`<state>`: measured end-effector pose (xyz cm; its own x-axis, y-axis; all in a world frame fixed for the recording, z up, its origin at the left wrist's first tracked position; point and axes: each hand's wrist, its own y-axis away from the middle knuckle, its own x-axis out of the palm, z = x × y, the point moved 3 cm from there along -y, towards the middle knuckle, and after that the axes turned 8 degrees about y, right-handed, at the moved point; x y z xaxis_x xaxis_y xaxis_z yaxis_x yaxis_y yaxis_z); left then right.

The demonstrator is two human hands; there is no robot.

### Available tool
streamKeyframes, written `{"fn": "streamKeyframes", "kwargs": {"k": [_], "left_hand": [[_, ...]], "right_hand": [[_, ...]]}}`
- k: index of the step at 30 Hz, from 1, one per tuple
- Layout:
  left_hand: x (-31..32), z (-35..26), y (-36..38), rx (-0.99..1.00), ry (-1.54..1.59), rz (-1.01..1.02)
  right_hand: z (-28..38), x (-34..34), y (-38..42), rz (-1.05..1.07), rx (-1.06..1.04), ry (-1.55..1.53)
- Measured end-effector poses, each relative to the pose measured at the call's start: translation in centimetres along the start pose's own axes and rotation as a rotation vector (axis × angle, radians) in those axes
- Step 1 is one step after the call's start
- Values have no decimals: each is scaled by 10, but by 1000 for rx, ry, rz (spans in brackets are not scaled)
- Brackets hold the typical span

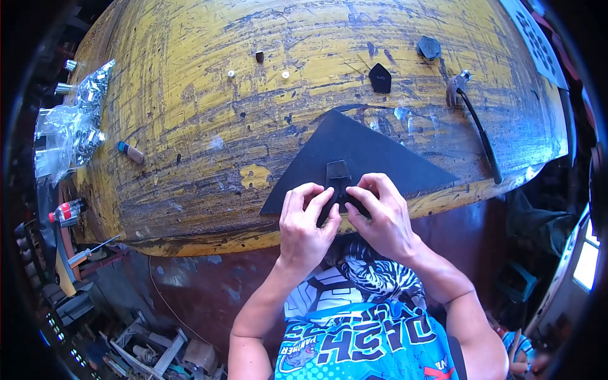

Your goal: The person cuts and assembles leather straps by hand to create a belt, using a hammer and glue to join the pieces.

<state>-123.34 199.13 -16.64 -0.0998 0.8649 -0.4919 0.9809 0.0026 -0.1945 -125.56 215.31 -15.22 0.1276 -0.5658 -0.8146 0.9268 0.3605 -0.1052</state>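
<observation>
A large dark triangular sheet (380,149) lies at the front edge of the worn yellow table (190,114). Over its lower edge, my left hand (306,225) and my right hand (381,212) meet around a small black piece (337,197). Thumb and fingers of each hand pinch one side of that piece, with a narrow gap between the hands. Just beyond the fingertips, a small dark block-like piece (337,170) rests on the sheet. The fingers partly hide the black piece, so its full shape cannot be made out.
A hammer (478,120) lies at the right, near a black pentagonal piece (380,79) and a dark lump (429,47). Clear plastic bags (69,136), a bottle (66,212) and a screwdriver (82,256) are at the left. Another person (520,348) shows at lower right.
</observation>
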Motion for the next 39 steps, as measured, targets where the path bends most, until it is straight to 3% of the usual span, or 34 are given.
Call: {"fn": "streamKeyframes", "kwargs": {"k": [39], "left_hand": [[9,-6,7,105,-83,45]], "right_hand": [[-6,-5,-1,57,-77,-23]]}}
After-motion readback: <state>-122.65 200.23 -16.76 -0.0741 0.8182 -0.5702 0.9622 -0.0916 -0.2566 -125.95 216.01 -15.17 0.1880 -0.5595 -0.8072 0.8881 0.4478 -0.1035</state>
